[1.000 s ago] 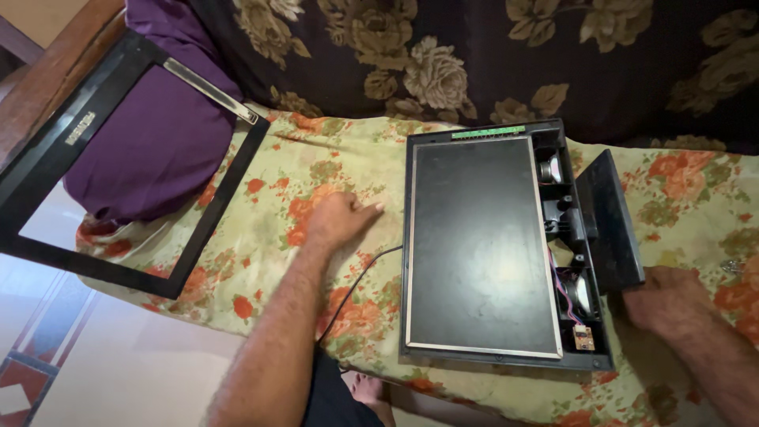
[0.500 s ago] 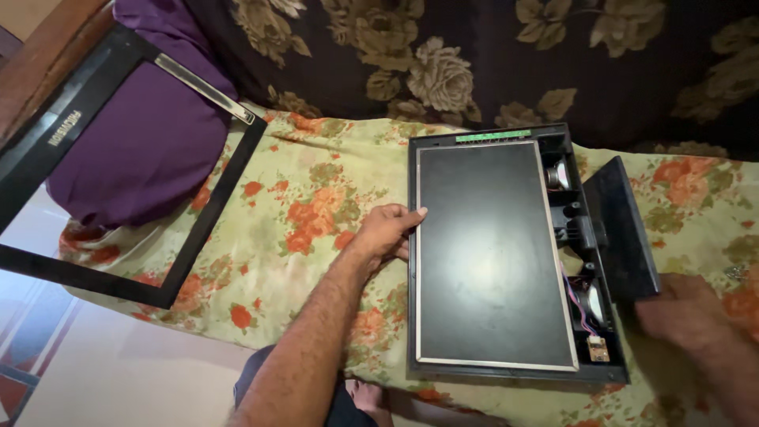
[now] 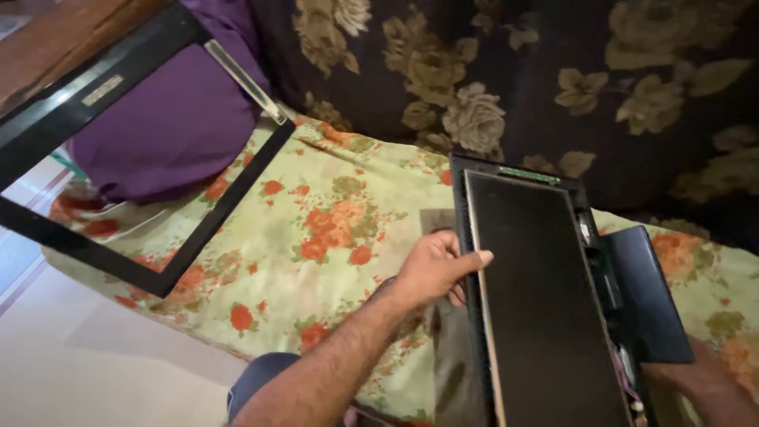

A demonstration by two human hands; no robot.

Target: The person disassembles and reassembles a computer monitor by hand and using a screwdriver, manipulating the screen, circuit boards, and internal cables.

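Left hand (image 3: 433,270) on dark panel's (image 3: 545,308) edge

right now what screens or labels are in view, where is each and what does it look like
Screen panel: flat dark rectangle with a thin pale border, lying in a black casing on the floral sheet; left hand grips its left edge.
Black bezel frame: empty rectangular screen surround, upper left, propped over a purple cushion.
Label: small pale strip on the bezel's top bar.
Black back cover: dark plate at the panel's right, by the right hand.
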